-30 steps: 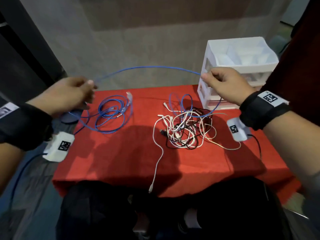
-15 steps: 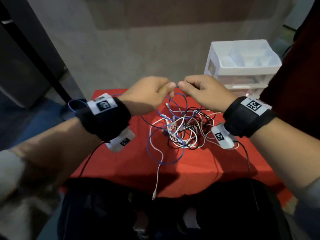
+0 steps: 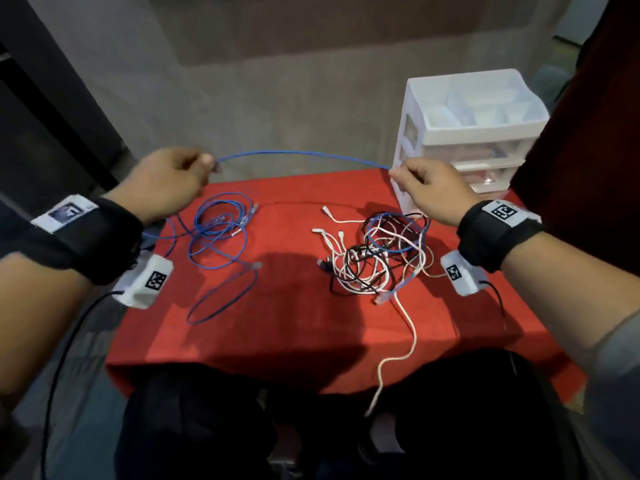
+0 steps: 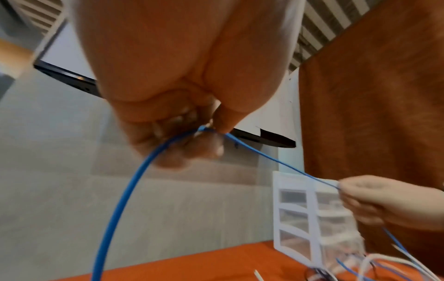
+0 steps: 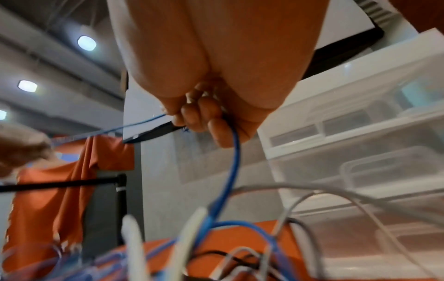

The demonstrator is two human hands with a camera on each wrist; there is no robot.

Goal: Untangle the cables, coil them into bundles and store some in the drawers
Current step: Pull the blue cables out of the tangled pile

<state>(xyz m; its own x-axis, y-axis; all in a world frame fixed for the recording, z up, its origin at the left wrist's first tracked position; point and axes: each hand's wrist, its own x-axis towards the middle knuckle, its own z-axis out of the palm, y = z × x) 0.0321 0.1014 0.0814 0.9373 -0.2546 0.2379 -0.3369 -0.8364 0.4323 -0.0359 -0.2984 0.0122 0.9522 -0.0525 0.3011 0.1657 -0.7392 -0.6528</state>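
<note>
A blue cable [image 3: 301,154] stretches in the air between my two hands. My left hand [image 3: 173,178] pinches it at the left [image 4: 204,131]; my right hand [image 3: 426,188] pinches it at the right [image 5: 192,117]. From the right hand the blue cable [image 5: 234,163] drops into a tangle of white, black and blue cables [image 3: 377,258] on the red cloth. Loose blue loops [image 3: 218,233] lie on the cloth under my left hand. A white drawer unit [image 3: 474,133] stands at the back right, just behind my right hand.
The red-covered table [image 3: 294,334] is small; its front edge is near my dark-clothed legs [image 3: 207,427]. One white cable [image 3: 398,362] hangs over the front edge. A grey wall rises behind the table, and a dark red curtain [image 3: 588,133] hangs at the right.
Half a second ago my hands met over the tangle; now they have drawn apart, stretching a length of blue cable between them. More blue cable lies on the left of the cloth.
</note>
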